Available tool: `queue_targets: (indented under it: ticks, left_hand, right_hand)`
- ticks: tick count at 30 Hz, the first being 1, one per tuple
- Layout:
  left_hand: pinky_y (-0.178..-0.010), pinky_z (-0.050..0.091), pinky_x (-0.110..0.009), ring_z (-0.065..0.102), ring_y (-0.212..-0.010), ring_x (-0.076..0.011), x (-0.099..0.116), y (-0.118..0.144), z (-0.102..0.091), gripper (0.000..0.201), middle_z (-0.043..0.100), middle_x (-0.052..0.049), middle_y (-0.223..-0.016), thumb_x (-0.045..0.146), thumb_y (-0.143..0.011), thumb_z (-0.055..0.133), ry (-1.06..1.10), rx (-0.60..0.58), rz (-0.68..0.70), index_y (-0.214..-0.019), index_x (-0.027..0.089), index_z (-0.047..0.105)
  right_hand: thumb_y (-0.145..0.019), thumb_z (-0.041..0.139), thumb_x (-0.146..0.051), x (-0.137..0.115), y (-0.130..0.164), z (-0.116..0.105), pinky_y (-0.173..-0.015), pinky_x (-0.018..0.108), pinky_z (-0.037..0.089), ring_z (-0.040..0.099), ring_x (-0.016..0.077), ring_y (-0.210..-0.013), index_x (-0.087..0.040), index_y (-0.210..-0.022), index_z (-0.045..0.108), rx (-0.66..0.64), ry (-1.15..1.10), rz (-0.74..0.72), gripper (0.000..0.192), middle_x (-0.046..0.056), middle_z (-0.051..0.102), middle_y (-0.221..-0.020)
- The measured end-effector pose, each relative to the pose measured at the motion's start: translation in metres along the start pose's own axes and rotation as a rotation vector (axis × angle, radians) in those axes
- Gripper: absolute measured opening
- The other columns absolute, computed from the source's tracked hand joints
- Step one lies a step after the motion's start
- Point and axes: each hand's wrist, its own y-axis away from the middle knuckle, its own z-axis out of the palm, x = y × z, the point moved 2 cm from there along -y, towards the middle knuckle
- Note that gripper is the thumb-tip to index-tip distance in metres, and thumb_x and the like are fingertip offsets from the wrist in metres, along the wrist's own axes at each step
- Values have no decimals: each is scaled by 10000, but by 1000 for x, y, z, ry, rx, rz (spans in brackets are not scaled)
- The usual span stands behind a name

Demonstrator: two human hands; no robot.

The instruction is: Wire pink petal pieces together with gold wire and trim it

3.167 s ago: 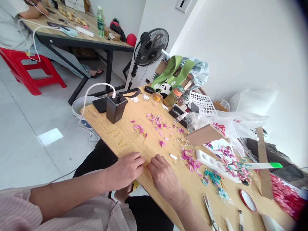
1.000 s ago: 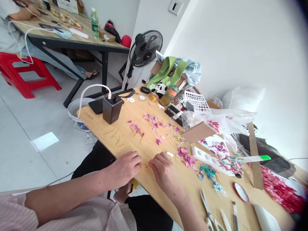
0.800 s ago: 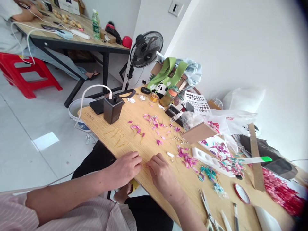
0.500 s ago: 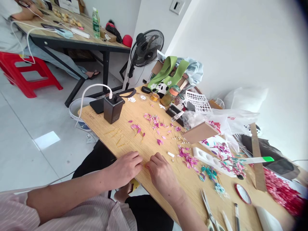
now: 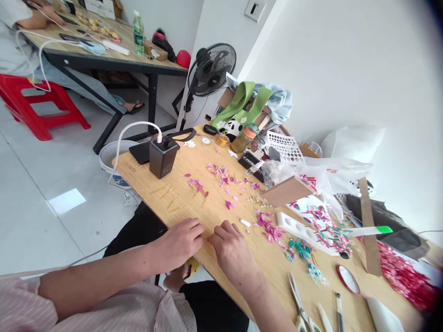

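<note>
My left hand (image 5: 180, 242) and my right hand (image 5: 233, 251) rest side by side at the near edge of the wooden table (image 5: 194, 210). Their fingertips meet, pinched on a tiny thin gold wire piece (image 5: 209, 238) that is barely visible. Loose gold wires (image 5: 171, 198) lie just beyond my left hand. Pink petals (image 5: 223, 177) are scattered farther out, and another pink pile (image 5: 272, 230) lies right of my right hand beside a small white tube (image 5: 245, 222).
A black charger block (image 5: 162, 157) stands at the table's left end. Teal petals (image 5: 301, 249), scissors (image 5: 297, 299), a white tray (image 5: 297, 224) and a cardboard box (image 5: 285, 191) crowd the right. A fan (image 5: 214, 64) stands behind. Another person (image 5: 20, 23) sits at a far table.
The hands have stayed at the same spot, fingertips together, with only small finger motions. The view has shifted slightly.
</note>
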Motion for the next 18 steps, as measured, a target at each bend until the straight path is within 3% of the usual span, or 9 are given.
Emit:
queue_targets:
  ticks: [3, 5, 9, 11, 14, 18]
  left_hand:
    - [-738, 456, -316, 471, -860, -197, -1, 2, 3, 110, 539, -50, -867, 82, -893, 517, 34, -14, -29, -838, 140, 593]
    - [-776, 466, -329, 475, -884, -203, -2, 3, 4, 106, 549, -54, -900, 79, -892, 518, 57, 3, -33, -914, 139, 602]
    - [-808, 483, -338, 485, -893, -201, 2, 8, 6, 249, 566, -67, -941, 13, -881, 457, 88, 126, -43, -1065, 122, 584]
    - [-804, 494, -338, 495, -879, -196, 6, 11, 5, 300, 571, -72, -934, -6, -881, 410, 89, 186, -49, -1101, 118, 571]
    - [-800, 509, -358, 515, -865, -199, 12, 15, 3, 327, 575, -80, -921, 2, -892, 357, 68, 239, -61, -1113, 129, 563]
    - [-799, 514, -375, 527, -855, -203, 20, 17, -2, 327, 577, -79, -904, 14, -905, 340, 53, 317, -70, -1111, 141, 559]
  right_hand:
    - [-879, 544, -63, 2, 7, -4, -668, 278, 367, 479, 170, -769, -187, -734, 631, 61, -56, 62, 209, 21, 585, -724]
    - [-924, 483, -105, 5, 15, -7, -703, 277, 396, 502, 167, -794, -185, -813, 650, 171, -194, 166, 216, 28, 600, -765]
    - [-897, 549, -311, 11, 33, -2, -745, 307, 432, 549, 181, -793, -199, -783, 661, 438, -748, 574, 195, 38, 616, -789]
    - [-861, 575, -407, 8, 38, 7, -690, 303, 464, 569, 178, -742, -190, -803, 664, 467, -873, 697, 242, 46, 624, -796]
    - [-854, 534, -522, -2, 40, 21, -452, 258, 440, 537, 146, -547, -160, -934, 653, 449, -995, 790, 390, 41, 620, -734]
    - [-804, 569, -597, -14, 35, 30, -326, 216, 317, 407, 87, -368, -157, -743, 615, 388, -1168, 816, 446, -22, 531, -550]
